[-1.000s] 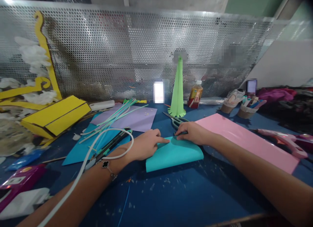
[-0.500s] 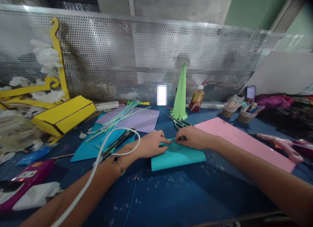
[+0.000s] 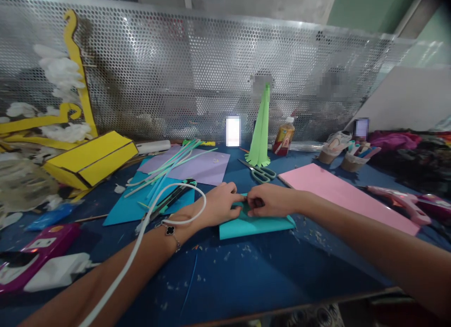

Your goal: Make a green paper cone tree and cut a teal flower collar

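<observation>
A folded sheet of teal paper (image 3: 255, 227) lies flat on the blue tabletop (image 3: 225, 275) in front of me. My left hand (image 3: 220, 205) holds its upper edge from the left, fingertips curled over the paper. My right hand (image 3: 270, 200) comes in from the right and pinches the same edge, its fingers almost meeting those of my left hand. The hands hide the paper's middle and top. A white cable (image 3: 141, 242) lies across my left forearm, and a dark bracelet (image 3: 171, 233) circles that wrist.
Scissors (image 3: 260, 174) lie just beyond the hands. Pink paper (image 3: 347, 195) lies right, near a glue gun (image 3: 398, 200). Left are blue paper (image 3: 148, 207), a craft knife (image 3: 172, 200), lilac paper (image 3: 190, 167) and pale green straws (image 3: 172, 165). A green paper cone (image 3: 260, 134) stands behind.
My hands have moved together until their fingers nearly meet at the paper's upper edge. Less of the teal paper shows, and its visible part looks flatter and narrower.
</observation>
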`<state>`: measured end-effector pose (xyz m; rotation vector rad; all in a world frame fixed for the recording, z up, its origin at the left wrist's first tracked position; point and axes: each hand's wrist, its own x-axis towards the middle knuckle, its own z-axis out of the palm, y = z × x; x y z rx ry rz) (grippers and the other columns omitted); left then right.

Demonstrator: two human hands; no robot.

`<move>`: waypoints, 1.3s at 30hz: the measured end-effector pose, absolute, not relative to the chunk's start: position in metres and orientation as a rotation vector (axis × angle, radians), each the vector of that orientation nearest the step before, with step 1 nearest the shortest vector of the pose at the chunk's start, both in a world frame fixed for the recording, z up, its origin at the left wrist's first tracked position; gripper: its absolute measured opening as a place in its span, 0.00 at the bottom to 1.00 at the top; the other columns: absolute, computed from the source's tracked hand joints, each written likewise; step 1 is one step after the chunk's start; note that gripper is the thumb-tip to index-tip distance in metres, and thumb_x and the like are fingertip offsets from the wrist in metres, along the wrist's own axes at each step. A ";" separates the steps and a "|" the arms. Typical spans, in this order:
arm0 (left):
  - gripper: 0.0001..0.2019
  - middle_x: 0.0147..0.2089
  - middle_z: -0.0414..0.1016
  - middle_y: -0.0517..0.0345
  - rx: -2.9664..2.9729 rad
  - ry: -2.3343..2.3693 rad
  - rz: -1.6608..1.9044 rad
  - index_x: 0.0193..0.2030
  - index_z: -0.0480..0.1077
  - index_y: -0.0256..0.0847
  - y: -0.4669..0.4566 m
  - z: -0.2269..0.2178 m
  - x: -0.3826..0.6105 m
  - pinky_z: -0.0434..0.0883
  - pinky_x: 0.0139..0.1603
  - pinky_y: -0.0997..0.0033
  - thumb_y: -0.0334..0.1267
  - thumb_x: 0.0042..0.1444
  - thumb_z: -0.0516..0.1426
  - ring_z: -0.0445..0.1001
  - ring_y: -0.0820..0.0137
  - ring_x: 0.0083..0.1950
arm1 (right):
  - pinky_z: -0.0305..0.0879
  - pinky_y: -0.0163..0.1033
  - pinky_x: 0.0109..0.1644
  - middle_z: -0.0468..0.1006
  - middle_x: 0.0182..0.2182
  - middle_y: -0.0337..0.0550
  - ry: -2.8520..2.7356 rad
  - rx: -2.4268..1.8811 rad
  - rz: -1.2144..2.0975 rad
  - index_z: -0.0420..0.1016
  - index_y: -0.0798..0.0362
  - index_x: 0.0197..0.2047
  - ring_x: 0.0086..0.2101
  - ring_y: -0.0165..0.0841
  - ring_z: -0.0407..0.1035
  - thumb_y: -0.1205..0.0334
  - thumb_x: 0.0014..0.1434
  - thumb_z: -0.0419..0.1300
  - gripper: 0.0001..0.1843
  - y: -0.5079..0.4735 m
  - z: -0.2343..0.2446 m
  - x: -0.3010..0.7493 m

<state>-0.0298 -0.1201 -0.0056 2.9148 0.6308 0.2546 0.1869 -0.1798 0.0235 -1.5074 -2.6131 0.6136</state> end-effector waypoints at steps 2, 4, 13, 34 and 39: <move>0.16 0.49 0.70 0.47 2.924 0.638 0.268 0.54 0.79 0.43 -0.123 -0.007 -0.031 0.69 0.55 0.55 0.38 0.64 0.55 0.70 0.56 0.50 | 0.61 0.38 0.35 0.78 0.34 0.43 -2.619 -1.506 0.604 0.77 0.51 0.35 0.33 0.35 0.70 0.51 0.61 0.66 0.12 -0.183 0.024 0.186; 0.16 0.48 0.70 0.47 2.948 0.649 0.276 0.56 0.78 0.43 -0.124 -0.008 -0.031 0.69 0.55 0.55 0.38 0.65 0.54 0.70 0.57 0.50 | 0.61 0.39 0.37 0.77 0.37 0.44 -2.619 -1.538 0.596 0.76 0.52 0.37 0.35 0.36 0.69 0.49 0.58 0.69 0.15 -0.187 0.025 0.185; 0.16 0.48 0.68 0.47 3.085 0.668 0.289 0.57 0.75 0.42 -0.126 -0.018 -0.033 0.69 0.52 0.54 0.38 0.69 0.52 0.68 0.57 0.48 | 0.64 0.41 0.42 0.72 0.41 0.45 -2.597 -1.555 0.621 0.74 0.52 0.41 0.40 0.39 0.69 0.46 0.52 0.74 0.23 -0.197 0.020 0.184; 0.36 0.54 0.68 0.46 3.047 0.622 0.140 0.69 0.67 0.46 -0.123 -0.011 -0.036 0.66 0.55 0.56 0.67 0.65 0.49 0.68 0.55 0.53 | 0.54 0.42 0.43 0.75 0.43 0.43 -2.614 -1.557 0.299 0.73 0.50 0.43 0.43 0.41 0.69 0.35 0.57 0.68 0.27 -0.216 0.007 0.193; 0.37 0.54 0.68 0.46 3.079 0.604 0.171 0.70 0.66 0.47 -0.121 -0.016 -0.037 0.66 0.56 0.56 0.68 0.65 0.48 0.68 0.54 0.53 | 0.53 0.41 0.43 0.75 0.43 0.42 -2.644 -1.633 0.388 0.73 0.50 0.40 0.43 0.41 0.70 0.37 0.59 0.67 0.24 -0.221 0.016 0.200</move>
